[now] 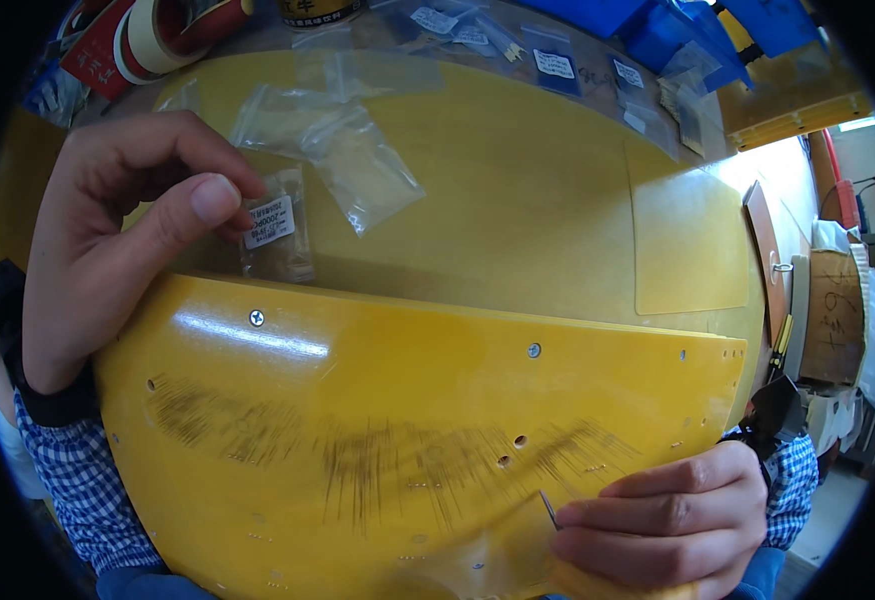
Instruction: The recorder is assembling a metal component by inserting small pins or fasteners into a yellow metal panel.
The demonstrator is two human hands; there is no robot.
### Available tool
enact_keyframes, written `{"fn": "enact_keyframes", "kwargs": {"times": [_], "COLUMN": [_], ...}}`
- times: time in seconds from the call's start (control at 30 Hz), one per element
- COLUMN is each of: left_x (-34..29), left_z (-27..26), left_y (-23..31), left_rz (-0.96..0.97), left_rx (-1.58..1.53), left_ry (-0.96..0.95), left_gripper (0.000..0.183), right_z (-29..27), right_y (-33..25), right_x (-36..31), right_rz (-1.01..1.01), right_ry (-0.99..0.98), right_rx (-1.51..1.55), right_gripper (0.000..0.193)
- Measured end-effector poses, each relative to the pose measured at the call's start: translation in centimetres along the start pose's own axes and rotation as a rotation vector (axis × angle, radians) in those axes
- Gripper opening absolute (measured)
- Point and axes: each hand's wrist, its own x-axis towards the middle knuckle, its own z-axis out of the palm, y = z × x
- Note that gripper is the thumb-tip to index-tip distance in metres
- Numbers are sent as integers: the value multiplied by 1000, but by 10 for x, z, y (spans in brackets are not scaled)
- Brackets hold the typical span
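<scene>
My left hand (142, 220) hovers over the far left edge of a yellow board (377, 330), its fingers curled in beside the thumb. Its fingertips meet the edge of a small clear zip bag (282, 262) with a white label; what they hold, if anything, is hidden. At the lower right, my right hand (667, 520) is closed around a thin pointed metal tool (550, 508), whose tip points up and left over the board. Most of that tool is hidden by the fingers. Many fine dark needle-like pins (357, 460) appear spread in clusters across the board.
Clear zip bags (362, 165) lie on the yellow mat (517, 180) beyond the board. Tape rolls (152, 40) and a can (319, 10) stand at the back left. Labelled bags (554, 65) and blue bins (677, 40) line the back; a cardboard box (829, 325) is at right.
</scene>
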Motion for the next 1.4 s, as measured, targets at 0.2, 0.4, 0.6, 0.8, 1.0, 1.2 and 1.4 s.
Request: {"fn": "enact_keyframes", "kwargs": {"times": [0.2,0.4,0.6,0.8,1.0,1.2,1.4], "left_x": [0,0,-1,-5,-1,-1,-4], "left_z": [-1,2,0,4,4,2,4], "left_y": [3,0,6,-2,3,4,2], "left_rz": [-7,8,-25,-10,-4,-12,-33], "left_rx": [15,5,28,27,13,14,25], "left_ry": [-7,11,6,51,31,32,32], "left_gripper": [27,28,28,28,28,29,28], "right_z": [-2,-2,1,0,-7,-9,-6], "right_y": [4,17,4,10,18,7,11], "right_x": [1,5,0,-7,-4,-4,-4], "right_rz": [-118,-399,40,71,-301,-92,128], "right_ry": [33,36,152,100,-6,-7,28], "right_rx": [-225,-412,-51,-38,-370,-237,125], "right_gripper": [14,15,17,18,10,13,13]}}
